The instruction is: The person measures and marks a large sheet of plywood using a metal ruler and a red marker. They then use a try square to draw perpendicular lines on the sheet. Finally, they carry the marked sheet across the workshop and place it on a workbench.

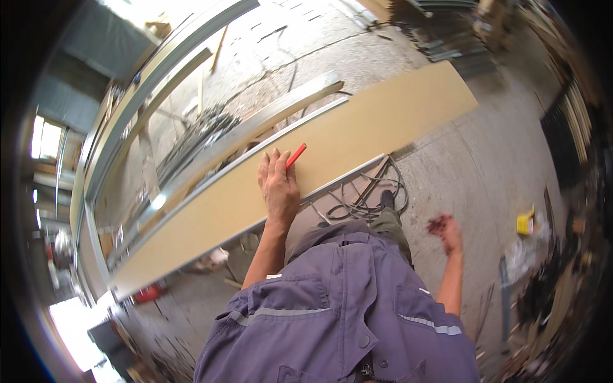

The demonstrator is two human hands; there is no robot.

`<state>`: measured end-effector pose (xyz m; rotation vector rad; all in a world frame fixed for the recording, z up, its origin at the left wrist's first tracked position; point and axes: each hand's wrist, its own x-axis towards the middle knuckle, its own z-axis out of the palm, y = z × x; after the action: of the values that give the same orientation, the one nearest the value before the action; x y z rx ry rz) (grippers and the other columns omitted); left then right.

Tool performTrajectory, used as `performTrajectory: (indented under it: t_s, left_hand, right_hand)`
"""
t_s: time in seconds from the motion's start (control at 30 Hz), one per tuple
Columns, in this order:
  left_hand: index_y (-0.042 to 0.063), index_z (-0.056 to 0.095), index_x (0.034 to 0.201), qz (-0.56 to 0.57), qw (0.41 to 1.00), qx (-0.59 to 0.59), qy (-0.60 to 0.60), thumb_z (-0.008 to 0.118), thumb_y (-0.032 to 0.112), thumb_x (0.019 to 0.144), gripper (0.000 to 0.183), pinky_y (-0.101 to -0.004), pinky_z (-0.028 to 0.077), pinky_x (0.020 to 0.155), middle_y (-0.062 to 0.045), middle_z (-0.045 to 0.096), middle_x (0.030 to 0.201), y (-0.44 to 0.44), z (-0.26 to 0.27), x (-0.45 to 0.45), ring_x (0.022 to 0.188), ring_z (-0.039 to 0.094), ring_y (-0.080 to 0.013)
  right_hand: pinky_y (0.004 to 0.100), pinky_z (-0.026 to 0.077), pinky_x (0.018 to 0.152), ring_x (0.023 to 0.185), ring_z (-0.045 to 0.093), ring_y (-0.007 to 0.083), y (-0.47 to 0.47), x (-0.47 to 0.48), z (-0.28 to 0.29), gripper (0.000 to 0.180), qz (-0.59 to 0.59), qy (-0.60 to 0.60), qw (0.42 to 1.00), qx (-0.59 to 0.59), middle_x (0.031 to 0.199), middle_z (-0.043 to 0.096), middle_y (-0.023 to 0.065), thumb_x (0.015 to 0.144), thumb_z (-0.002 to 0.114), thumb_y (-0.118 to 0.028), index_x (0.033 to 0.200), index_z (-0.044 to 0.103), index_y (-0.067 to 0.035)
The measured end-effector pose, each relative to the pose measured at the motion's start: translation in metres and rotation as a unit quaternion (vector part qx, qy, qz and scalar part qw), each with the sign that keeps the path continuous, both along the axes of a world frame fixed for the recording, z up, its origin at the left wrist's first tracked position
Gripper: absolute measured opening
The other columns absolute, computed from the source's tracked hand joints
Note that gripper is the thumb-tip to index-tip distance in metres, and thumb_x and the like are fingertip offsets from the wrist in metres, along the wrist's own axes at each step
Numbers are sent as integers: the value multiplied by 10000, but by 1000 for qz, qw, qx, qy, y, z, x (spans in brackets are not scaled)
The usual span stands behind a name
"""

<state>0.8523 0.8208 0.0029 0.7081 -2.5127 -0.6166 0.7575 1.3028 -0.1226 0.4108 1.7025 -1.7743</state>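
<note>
My left hand (279, 184) rests on a long tan board (373, 122), with a red carpenter's pencil (296, 156) held between thumb and fingers. Light metal edging runs along parts of both long sides of the board, and its far right end sticks out past the edging. To the right of my body, my right hand (446, 233) hangs over the concrete floor, away from the board. Its fingers look curled and blurred, and nothing is plainly seen in them.
Behind the board lie metal profiles (306, 93) and a heap of thin dark strips (201, 136). Cables (397, 184) loop near my foot. On the floor at right are a yellow box (525, 224), clear plastic wrap (522, 261) and scrap pieces.
</note>
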Motion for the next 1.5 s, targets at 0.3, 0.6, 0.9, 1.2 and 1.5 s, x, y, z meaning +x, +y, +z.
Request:
performTrajectory:
  t_s: [0.3,0.6,0.9,1.2,1.5]
  left_hand:
    - [78,616,1239,194,975,-99,-41,577,189,977,287,-503,308,1111,-164,574,1368,37,-6,-34,1328,448,-411]
    - [83,610,1200,229,964,-124,-59,571,172,980,241,-483,353,1077,-160,617,1311,40,-3,-49,1300,488,-394]
    - [75,619,1190,242,961,-117,-60,580,140,962,241,-477,374,1054,-163,620,1305,39,1,-54,1281,503,-401]
    - [76,636,1172,247,959,-121,-67,599,117,931,247,-488,368,1065,-154,617,1306,40,-2,-47,1285,499,-398]
    - [55,633,1159,231,964,-120,-61,593,152,911,270,-528,334,1086,-168,623,1273,34,-2,-36,1267,495,-399]
  right_hand:
    - [379,555,757,833,672,243,44,-416,69,605,15,107,994,11,1002,679,116,1020,406,-555,1300,480,-24]
    - [322,482,938,1118,586,183,-105,-457,57,799,338,203,916,75,1278,600,109,980,415,-650,1433,429,8]
    - [309,477,929,1033,592,150,-68,-509,59,744,265,68,961,-40,1208,619,67,1011,338,-630,1305,556,18]
    - [294,480,929,1063,611,178,-114,-462,71,711,256,99,958,-89,1197,639,82,1009,362,-619,1380,473,-23]
    - [294,462,925,999,581,141,-124,-473,48,625,335,232,909,89,1173,635,36,1041,357,-559,1307,580,-38]
